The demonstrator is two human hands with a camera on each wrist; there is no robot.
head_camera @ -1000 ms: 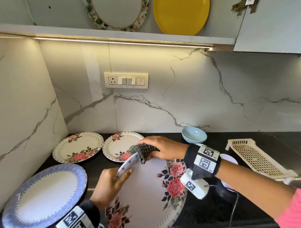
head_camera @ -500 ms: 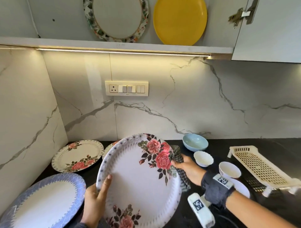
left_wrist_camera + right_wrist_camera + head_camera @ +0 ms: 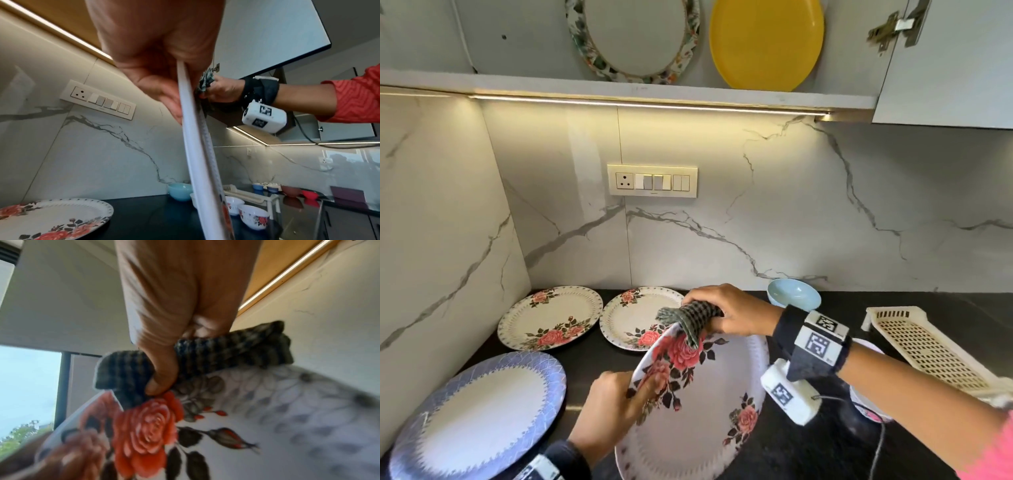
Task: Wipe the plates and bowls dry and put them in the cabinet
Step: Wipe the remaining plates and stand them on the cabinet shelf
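Note:
A large white plate with red roses is held tilted above the counter. My left hand grips its left rim, thumb on the rose print; the left wrist view shows the rim edge-on between thumb and fingers. My right hand holds a dark checked cloth folded over the plate's top edge, with the thumb pinching the cloth against the plate. Two smaller rose plates and a blue-rimmed plate lie on the black counter at left.
A light blue bowl stands at the back wall. A cream slotted tray lies at right. Small floral bowls sit beside it. On the open cabinet shelf above lean a floral-rimmed plate and a yellow plate. The cabinet door hangs open.
The plate has been turned, so the big rose cluster now sits at upper left. My right hand slid the cloth from the plate's right edge to its top edge.

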